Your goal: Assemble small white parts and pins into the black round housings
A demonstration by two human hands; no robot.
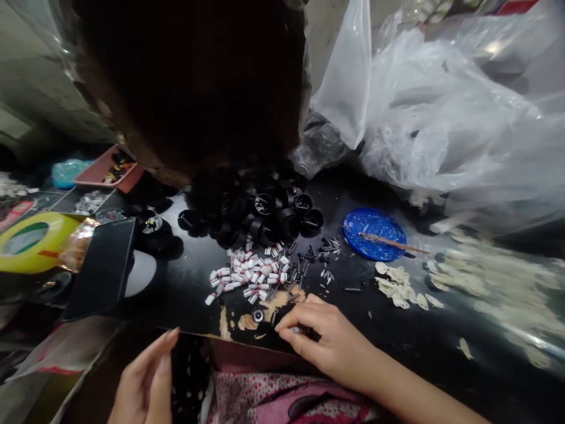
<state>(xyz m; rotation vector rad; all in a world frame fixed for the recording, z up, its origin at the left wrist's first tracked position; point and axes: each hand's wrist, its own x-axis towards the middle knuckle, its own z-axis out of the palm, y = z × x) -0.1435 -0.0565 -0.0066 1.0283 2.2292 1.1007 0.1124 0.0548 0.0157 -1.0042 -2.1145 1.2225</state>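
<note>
The pile of white parts is taken as the landmark. On its near side a small round part is laid singly on the bench — apparently so that it is kept distinct from the loose stock. The right hand is held low at the pile's near right side, with thumb and forefinger brought almost together; a small shiny item is seen within the curl, but whether it is gripped cannot be told. By this posture, handling of small pieces appears to be favoured. The left hand is held left of the pile and nearer the body, its fingers loosely extended, nothing seen in them. Springs are gathered against the pile's right side and black cups are clustered behind it — probably for short reach. Pale flat pieces are placed farther right of the pile, presumably to prevent mixing.
</note>
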